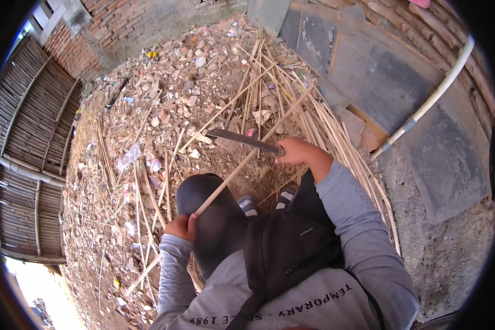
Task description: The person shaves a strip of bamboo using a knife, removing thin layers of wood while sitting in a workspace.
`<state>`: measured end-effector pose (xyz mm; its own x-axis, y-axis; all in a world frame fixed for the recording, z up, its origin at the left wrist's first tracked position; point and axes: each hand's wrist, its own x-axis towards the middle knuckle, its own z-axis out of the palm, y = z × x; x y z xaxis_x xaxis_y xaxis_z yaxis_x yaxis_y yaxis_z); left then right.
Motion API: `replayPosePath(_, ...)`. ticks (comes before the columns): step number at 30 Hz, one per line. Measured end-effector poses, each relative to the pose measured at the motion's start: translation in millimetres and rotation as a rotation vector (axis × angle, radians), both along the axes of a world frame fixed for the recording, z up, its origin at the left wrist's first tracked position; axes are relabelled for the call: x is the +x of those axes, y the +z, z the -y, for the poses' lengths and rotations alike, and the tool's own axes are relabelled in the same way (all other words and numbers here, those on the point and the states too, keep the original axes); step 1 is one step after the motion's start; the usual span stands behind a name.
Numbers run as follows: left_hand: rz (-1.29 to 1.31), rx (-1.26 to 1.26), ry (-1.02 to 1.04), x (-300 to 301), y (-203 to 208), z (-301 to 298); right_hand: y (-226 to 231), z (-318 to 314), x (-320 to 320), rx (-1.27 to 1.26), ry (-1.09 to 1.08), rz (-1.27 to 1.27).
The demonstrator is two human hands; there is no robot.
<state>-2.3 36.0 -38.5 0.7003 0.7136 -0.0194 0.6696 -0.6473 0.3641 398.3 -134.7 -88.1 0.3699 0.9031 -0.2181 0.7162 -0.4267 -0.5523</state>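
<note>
My left hand [182, 226] is closed around a long bamboo strip [223, 186] beside my left knee. The strip slants across my left thigh, up and to the right, its far end among other strips. My right hand [296, 152] grips the handle of a machete [237, 137], held out in front of my right knee. Its dark blade points left and crosses the strip; whether the two touch, I cannot tell. Much of the handle is hidden in my fist.
A pile of bamboo strips [327, 124] lies at the right, with looser strips [140, 201] at the left. Rubble and litter [173, 102] cover the ground. Dark panels [377, 82] and a pale pole [423, 107] lean at the right. A bamboo fence [30, 110] borders the left.
</note>
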Motion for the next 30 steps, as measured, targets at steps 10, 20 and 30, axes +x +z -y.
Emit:
replayPosePath(10,0.005,-0.008,-0.008,0.1,0.9,-0.3,5.1,0.0,-2.5,-0.015,-0.021,-0.042)
replayPosePath(20,-0.010,0.001,-0.008,-2.3,-4.3,-3.4,14.5,-0.7,-5.9,-0.049,-0.050,-0.099)
replayPosePath(30,0.003,0.005,-0.023,-2.5,-5.9,-4.3,5.2,-0.7,-1.5,-0.027,-0.019,-0.055)
